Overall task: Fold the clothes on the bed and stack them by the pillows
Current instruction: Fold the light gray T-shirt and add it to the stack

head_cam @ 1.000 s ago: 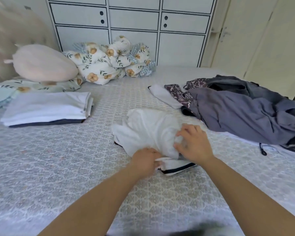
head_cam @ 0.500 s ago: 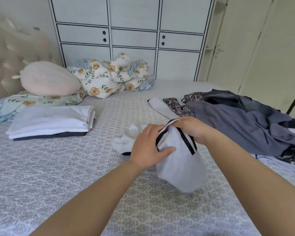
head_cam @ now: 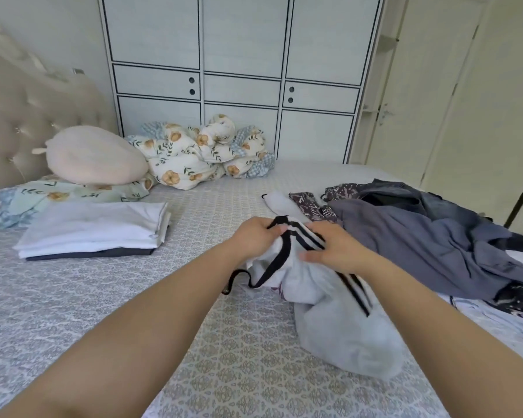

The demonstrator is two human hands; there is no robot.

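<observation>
My left hand [head_cam: 255,239] and right hand [head_cam: 334,251] both pinch the white garment [head_cam: 341,321]. A folded stack [head_cam: 94,230] sits at ten o'clock; I judge the pile [head_cam: 435,239] at two o'clock remains.

Both hands [head_cam: 255,238] have lifted the white garment [head_cam: 338,321] off the bed.

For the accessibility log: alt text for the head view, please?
Left hand and right hand grip a white garment with black stripes above the bed. Folded stack beside the pillows; unfolded grey clothes on the right.
</observation>
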